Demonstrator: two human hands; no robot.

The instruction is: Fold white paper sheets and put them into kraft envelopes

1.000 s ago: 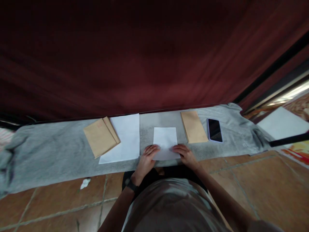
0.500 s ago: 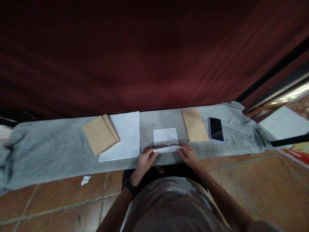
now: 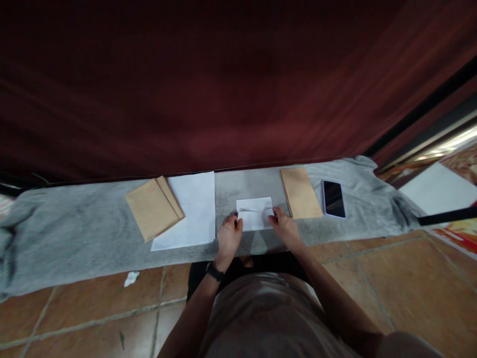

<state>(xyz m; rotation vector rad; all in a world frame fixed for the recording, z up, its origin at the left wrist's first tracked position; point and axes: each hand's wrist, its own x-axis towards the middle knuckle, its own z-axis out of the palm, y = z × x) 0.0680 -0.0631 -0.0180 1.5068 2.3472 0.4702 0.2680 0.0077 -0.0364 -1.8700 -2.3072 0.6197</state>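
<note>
A small white paper (image 3: 255,222) lies on the grey cloth in front of me, its near part folded over toward the far edge. My left hand (image 3: 229,235) pinches the left end of the folded flap between thumb and fingers. At the right end, my right hand (image 3: 285,228) grips the same flap. Right of it lies a stack of brown envelopes (image 3: 301,194). On the left, more brown envelopes (image 3: 153,209) rest partly over large white sheets (image 3: 197,209).
A phone (image 3: 334,199) lies right of the envelope stack. Grey cloth (image 3: 85,228) covers the long narrow surface, with a dark red curtain (image 3: 223,99) behind it. A white scrap (image 3: 131,278) is on the tiled floor.
Both hands have moved away from my body, carrying the near edge of the small paper farther over, so the folded flap is now wider.
</note>
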